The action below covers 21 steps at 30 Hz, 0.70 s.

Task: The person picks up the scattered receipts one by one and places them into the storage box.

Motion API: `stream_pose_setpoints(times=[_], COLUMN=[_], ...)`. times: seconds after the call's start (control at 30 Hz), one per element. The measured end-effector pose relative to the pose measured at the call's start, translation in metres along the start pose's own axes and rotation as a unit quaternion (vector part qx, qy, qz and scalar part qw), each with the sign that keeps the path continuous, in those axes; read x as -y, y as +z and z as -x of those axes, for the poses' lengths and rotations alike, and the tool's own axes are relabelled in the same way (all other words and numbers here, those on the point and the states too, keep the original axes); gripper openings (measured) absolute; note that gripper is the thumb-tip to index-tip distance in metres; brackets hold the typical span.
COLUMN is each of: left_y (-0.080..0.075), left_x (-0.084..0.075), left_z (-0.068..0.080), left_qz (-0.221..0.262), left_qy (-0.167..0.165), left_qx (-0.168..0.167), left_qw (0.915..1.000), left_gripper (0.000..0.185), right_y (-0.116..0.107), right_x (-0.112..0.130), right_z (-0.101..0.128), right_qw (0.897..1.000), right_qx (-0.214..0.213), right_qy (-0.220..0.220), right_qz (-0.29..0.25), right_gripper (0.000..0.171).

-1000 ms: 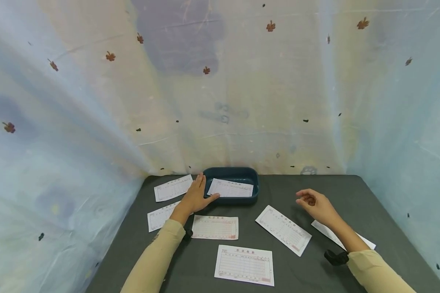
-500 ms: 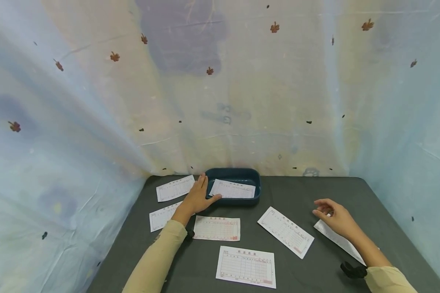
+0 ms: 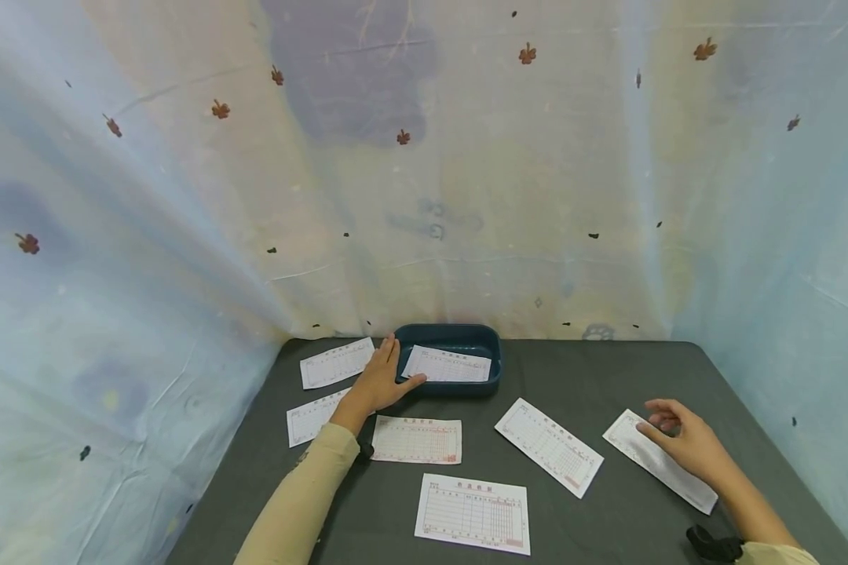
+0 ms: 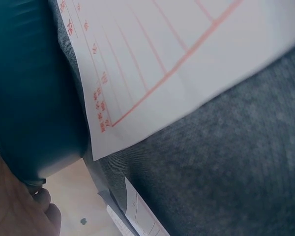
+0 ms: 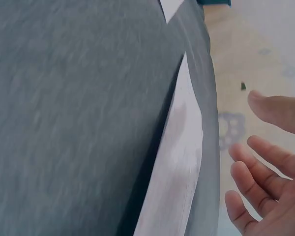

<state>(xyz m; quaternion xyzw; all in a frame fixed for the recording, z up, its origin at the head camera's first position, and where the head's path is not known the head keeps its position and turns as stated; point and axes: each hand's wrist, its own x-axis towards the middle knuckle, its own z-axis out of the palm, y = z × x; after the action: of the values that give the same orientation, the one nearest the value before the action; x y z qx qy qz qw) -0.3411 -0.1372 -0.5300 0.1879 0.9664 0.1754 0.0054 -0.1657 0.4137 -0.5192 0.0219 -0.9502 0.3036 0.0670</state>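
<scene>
A dark teal plastic basin [image 3: 495,369] stands at the table's back edge with one printed form slip [image 3: 447,364] inside. My left hand [image 3: 380,378] rests at the basin's left front corner, fingers straight along the side and thumb stretched along the front. In the left wrist view that hand shows at the rim, lower left. On the right, my right hand [image 3: 689,441] hovers over a pale, slightly bowed paper slip [image 3: 653,459], fingers loosely bent with nothing between them. The right wrist view shows this slip [image 5: 174,162] lifting along one edge, the hand beside it.
Several red-printed form slips lie on the dark grey table cloth [image 3: 579,408]: one slanted slip [image 3: 550,446], one nearest slip [image 3: 472,514], one pinkish slip [image 3: 417,439], and two at left, one of them [image 3: 335,363] farther back. A patterned curtain [image 3: 466,196] hangs behind.
My right hand has moved right and towards me, uncovering the far-right slip, whose right end has swung nearer to me. The left hand stays at the basin.
</scene>
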Motion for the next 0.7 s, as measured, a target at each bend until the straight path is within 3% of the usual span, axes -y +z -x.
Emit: stream_pose_setpoints(times=[0.37,0.7], left_y=[-0.001,-0.001], left_x=[-0.002,-0.002], left_z=[0.001,0.001], left_qz=[0.000,-0.001], left_qy=[0.000,-0.002], left_qx=[0.000,0.000], left_qw=[1.0000,1.0000], left_gripper=[0.115,0.115], right_y=[-0.014,-0.024], right_x=[-0.026,-0.038], right_z=[0.015,0.028], right_qw=[0.999,0.997], right_qx=[-0.011,0.006], right_qy=[0.004,0.013], right_qz=[0.048,0.073], right_gripper=[0.053,0.055])
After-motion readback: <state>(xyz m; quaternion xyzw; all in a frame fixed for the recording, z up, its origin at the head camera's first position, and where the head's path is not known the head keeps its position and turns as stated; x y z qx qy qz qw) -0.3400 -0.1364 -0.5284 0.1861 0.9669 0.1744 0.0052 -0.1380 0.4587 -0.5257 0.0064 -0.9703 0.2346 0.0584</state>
